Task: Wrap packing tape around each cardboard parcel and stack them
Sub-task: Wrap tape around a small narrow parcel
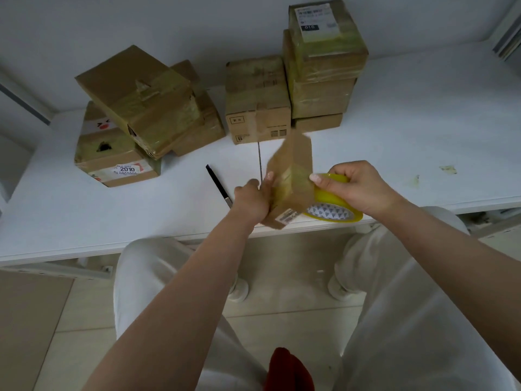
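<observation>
the left hand [251,200] clamps a small cardboard parcel [291,182] tilted on edge above the tabletop [408,131], so its faces stay reachable. the right hand [356,190], just beside it, pinches the yellow tape roll [332,203] against the parcel to feed tape around. beyond both hands, the taped parcel stack [321,66] waits; a cutter [218,184] lies by the left hand.

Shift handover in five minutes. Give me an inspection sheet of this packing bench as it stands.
Surface: white table, with tape scraps stuck near its right end.
Job's things: small parcel held tilted above the front edge; yellow tape roll against it; left pile leaning unevenly; right stack upright; single box between them.
Clutter: dark utility knife lying beside the left hand.
Hands: left hand grips the parcel; right hand grips the tape roll.
Cables: nothing seen.
Surroundings: white wall behind, pale tiled floor below.
</observation>
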